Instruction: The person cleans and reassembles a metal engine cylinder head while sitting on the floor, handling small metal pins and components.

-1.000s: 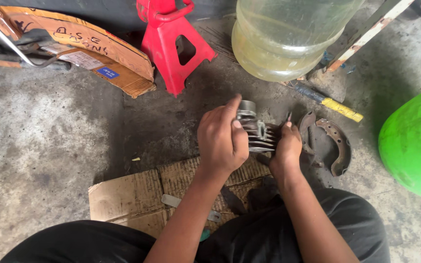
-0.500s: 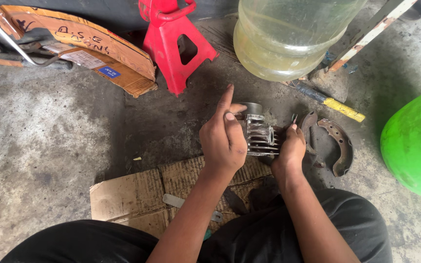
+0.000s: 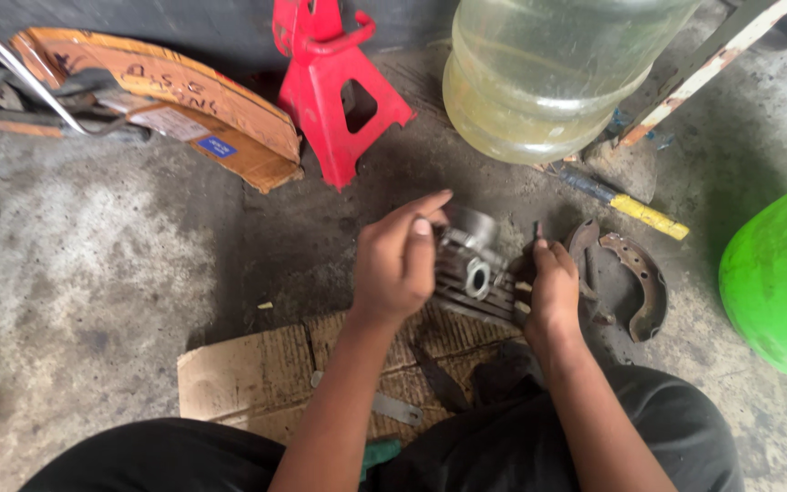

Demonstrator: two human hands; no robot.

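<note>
Grey finned metal engine cylinder (image 3: 477, 273) stood on the dirty concrete floor (image 3: 93, 273), at the far edge of a flattened brown cardboard sheet (image 3: 248, 374), between the two hands of the person.

In the head view, the left hand (image 3: 398, 264) lay over the near left side of the cylinder; its grip was half closed, with the index finger stretched out, and I could not tell if it really clamped the fins. The right hand (image 3: 553, 292) was closed on the right side of the cylinder and seemed to pinch a small dark tool, which was too blurred to name.

To work well here, I think the left hand should press the cylinder firmly down, so it does not roll.

A pair of rusty curved brake shoes (image 3: 635, 282) lay just beside the right hand, so there was little room there. A red steel jack stand (image 3: 334, 100) and a big clear plastic water bottle (image 3: 548, 82) stood further away. The floor to the left was more open.
</note>
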